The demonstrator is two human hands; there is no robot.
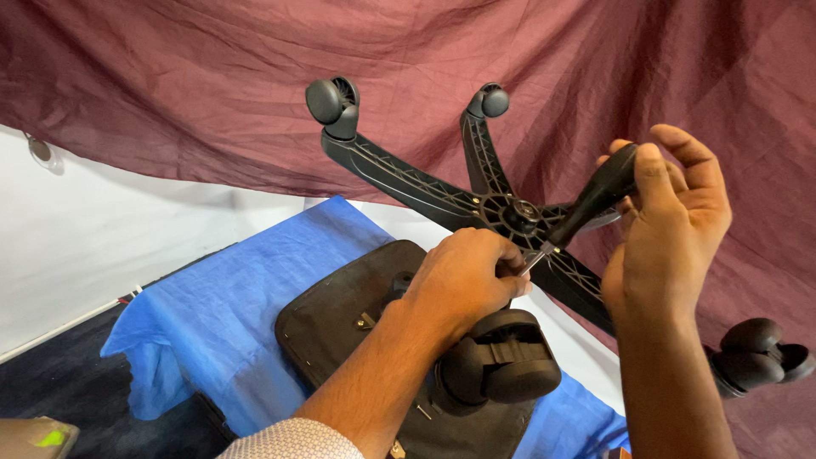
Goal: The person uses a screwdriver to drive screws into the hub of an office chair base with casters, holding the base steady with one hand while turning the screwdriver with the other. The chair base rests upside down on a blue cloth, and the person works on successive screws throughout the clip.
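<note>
Gripping stiff, heavy chair base [501, 208] at hub, left hand [463, 280] fingers clamped; right hand [671, 229], three o'clock, fingers closed round screwdriver [586, 208] handle. Likely awkward; best held near hub.

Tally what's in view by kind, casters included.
Casters: 4 (far left, far middle, near, right)
Chair base: 1
Screwdriver: 1
Seat: 1
Blue cloth: 1
Hands: 2 (left, right)
Total: 10

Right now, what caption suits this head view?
Left hand steadies an upturned chair base; right hand holds a screwdriver.
</note>
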